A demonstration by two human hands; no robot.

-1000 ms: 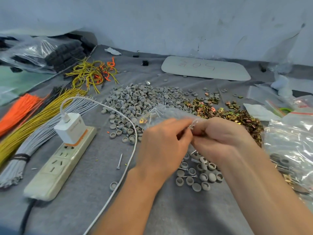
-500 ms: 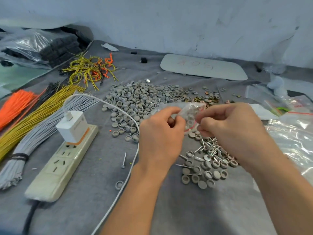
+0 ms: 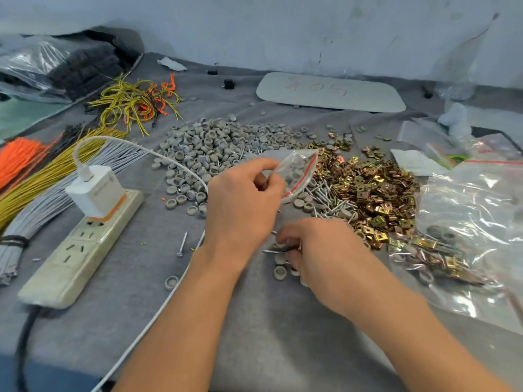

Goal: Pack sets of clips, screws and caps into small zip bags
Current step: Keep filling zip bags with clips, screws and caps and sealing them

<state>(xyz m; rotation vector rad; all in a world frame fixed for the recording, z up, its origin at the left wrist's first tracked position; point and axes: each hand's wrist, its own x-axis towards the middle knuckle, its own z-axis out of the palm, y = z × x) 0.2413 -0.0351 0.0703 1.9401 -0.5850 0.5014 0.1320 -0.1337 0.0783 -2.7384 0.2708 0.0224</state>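
Grey caps (image 3: 297,168) sit in the zip bag (image 3: 304,179) pinched by the fingers (image 3: 256,165) of our left hand (image 3: 240,205) above the surface (image 3: 254,335), while our right hand (image 3: 319,250) curls its fingers (image 3: 285,234) onto a screw (image 3: 273,251), which next needs feeding through the bag's mouth, we judge.

Even, soft daylight; wide-angle edge bending; plastic glare right.

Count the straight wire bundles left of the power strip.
4: orange bundle at the edge, black bundle beside it, yellow bundle next, grey bundle nearest the strip. Others may be cropped.
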